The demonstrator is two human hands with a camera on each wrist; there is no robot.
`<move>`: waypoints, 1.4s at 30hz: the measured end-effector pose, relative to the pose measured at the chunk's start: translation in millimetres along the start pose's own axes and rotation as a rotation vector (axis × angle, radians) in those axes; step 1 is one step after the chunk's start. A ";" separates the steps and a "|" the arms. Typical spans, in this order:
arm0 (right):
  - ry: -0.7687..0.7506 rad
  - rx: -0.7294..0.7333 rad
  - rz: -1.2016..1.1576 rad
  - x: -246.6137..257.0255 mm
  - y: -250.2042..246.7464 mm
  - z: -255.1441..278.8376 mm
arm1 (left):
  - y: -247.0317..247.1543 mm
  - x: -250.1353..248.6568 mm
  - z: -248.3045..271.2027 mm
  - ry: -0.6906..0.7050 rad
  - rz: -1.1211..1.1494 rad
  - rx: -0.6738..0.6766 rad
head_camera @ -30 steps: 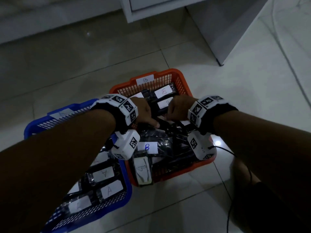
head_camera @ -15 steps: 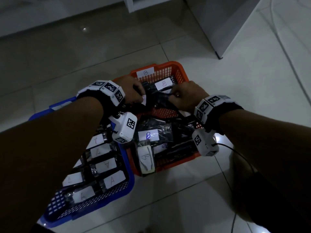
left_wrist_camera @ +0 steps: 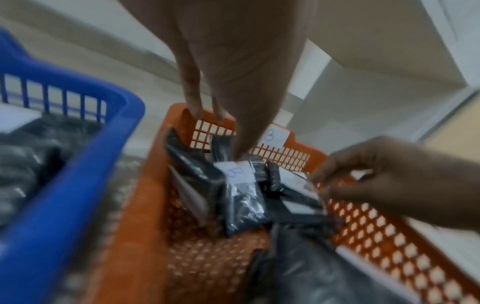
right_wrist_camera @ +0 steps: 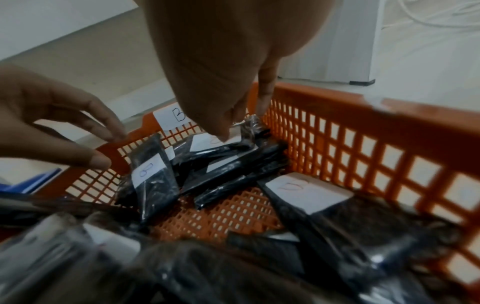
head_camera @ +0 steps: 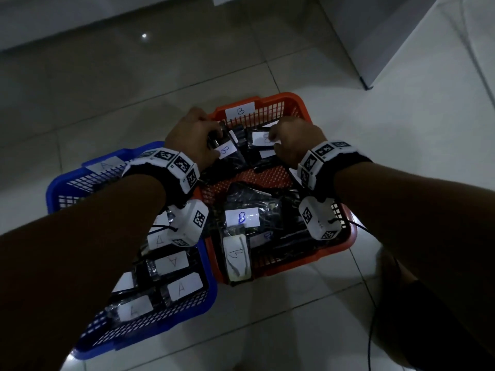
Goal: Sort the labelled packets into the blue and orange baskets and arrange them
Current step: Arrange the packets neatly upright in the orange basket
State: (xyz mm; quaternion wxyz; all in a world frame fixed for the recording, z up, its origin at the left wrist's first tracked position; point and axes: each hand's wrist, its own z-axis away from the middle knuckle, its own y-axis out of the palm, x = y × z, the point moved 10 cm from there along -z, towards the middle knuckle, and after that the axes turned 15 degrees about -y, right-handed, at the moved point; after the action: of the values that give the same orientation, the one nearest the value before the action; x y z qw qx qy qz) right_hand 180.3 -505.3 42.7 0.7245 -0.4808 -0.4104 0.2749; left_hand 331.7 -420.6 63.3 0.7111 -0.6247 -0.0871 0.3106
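The orange basket, tagged B, holds black packets with white B labels. Beside it on the left, the blue basket, tagged A, holds packets labelled A. Both hands are at the orange basket's far end. My left hand has straight fingers down by the far wall, and its thumb tip touches the top of an upright B packet. My right hand pinches the top of another B packet, which leans among several against the far wall. More B packets lie heaped at the near end.
The baskets stand side by side on a pale tiled floor. A white cabinet stands at the far right. A black cable runs over the floor near my right arm. A patch of orange basket bottom shows mid-basket.
Both hands have moved from the middle of the orange basket to its far end, carrying B packets there and setting them up against the far wall.
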 end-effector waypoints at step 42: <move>0.242 -0.162 -0.368 -16.7 -16.9 46.5 | 46.1 -41.1 66.3 0.154 -0.050 0.471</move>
State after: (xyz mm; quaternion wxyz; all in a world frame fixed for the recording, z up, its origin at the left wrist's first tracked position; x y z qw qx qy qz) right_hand 131.8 -503.1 62.2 0.7655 -0.4837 -0.4219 0.0445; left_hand 249.9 -386.6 44.2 0.8490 -0.4614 0.0270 0.2561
